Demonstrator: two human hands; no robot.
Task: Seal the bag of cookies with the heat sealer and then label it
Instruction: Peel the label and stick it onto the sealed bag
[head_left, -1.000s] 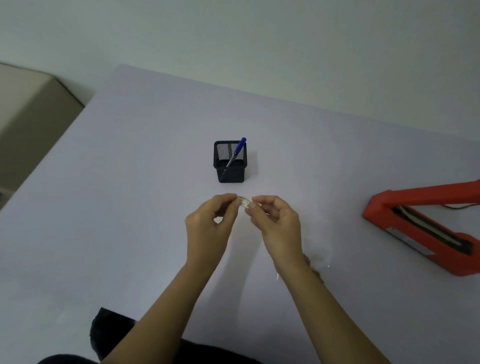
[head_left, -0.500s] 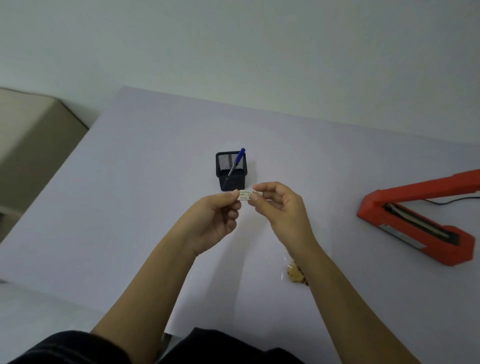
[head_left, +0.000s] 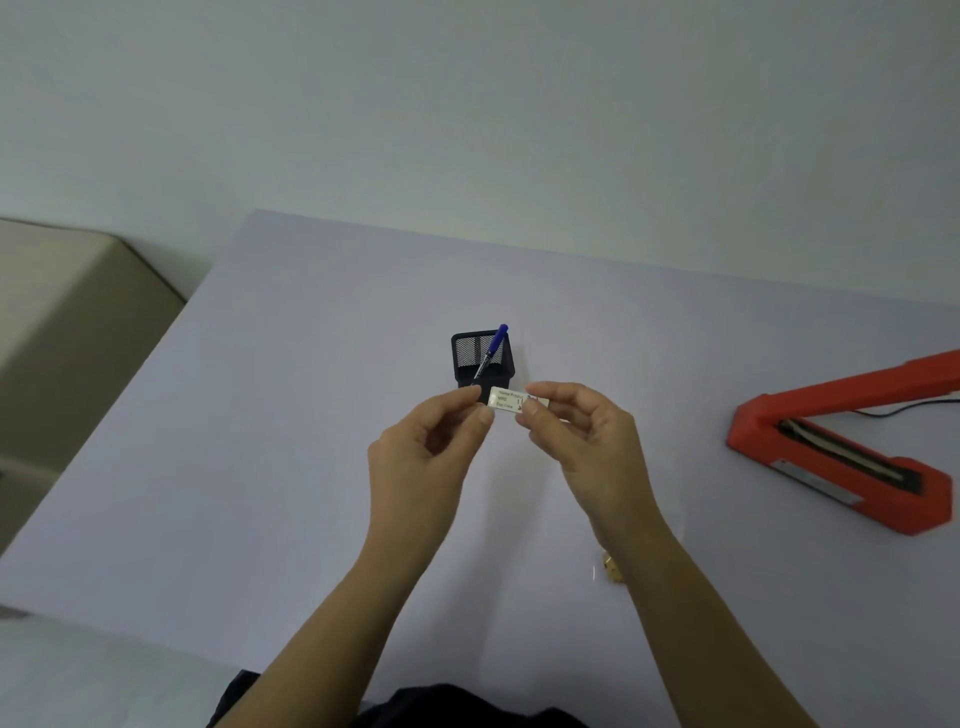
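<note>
Both hands hold a small white label (head_left: 508, 400) with printed lines, raised above the table's middle. My left hand (head_left: 426, 457) pinches its left end between thumb and forefinger. My right hand (head_left: 582, 431) pinches its right end. The bag of cookies (head_left: 612, 569) lies on the table under my right forearm; only a clear edge and a bit of golden cookie show. The red heat sealer (head_left: 841, 457) sits at the right with its arm raised.
A black mesh pen holder (head_left: 483, 358) with a blue pen (head_left: 493, 345) stands just behind the label. The lilac table (head_left: 260, 441) ends at the left, where a beige cabinet (head_left: 62, 322) stands. The sealer's black cord (head_left: 893, 413) trails right.
The camera has tilted up, so the scene sits lower in the frame. Both hands have lifted the label slightly and turned its printed face into view; the grip is unchanged.
</note>
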